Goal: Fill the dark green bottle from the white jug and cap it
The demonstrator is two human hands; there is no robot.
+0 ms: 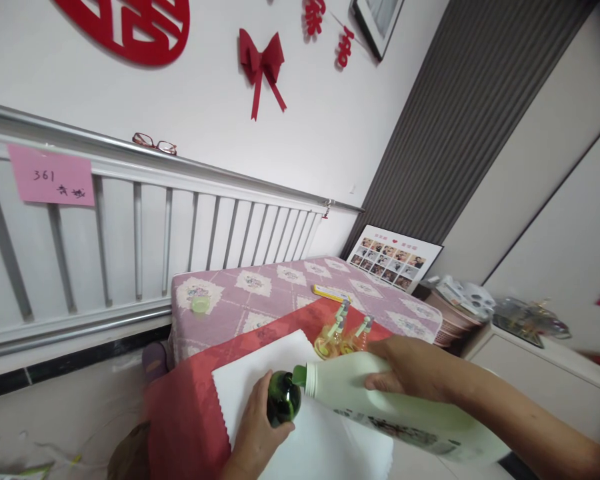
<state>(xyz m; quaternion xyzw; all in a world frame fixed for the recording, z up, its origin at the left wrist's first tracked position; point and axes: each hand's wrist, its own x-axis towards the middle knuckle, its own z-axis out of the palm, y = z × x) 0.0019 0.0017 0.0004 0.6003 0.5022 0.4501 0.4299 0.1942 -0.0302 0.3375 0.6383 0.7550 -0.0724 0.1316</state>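
A person's left hand [260, 421] grips one dark green, glossy, rounded bottle [283, 407] over a white sheet with a scalloped edge [250, 373], while the right hand [405, 369] is wrapped around one large pale green plastic jug [370, 407], tipped sideways with its green spout [299, 375] at the bottle's top; whether liquid is running cannot be made out. The jug and right forearm cover much of the sheet's right side.

Beneath the sheet spreads a plain red cloth [180, 407]. Just behind the jug's neck stand two clear pump bottles with pale green tops [334, 331] — crowded close, the right one partly hidden by the hand.

Farther back on a lilac tablecloth with white floral diamonds [280, 293] lie one slim yellow-and-white box [331, 293] and, well apart at left, one small pale green cap [200, 305]. Beyond the table, one white photo board [393, 257] leans near a pinkish basket [443, 317].

Along the wall runs a white slatted radiator [215, 227] bearing one pink note marked "361" [53, 177] — one pair of brown-framed glasses [155, 144] rests above. One red ribbon bow [263, 63] hangs higher.
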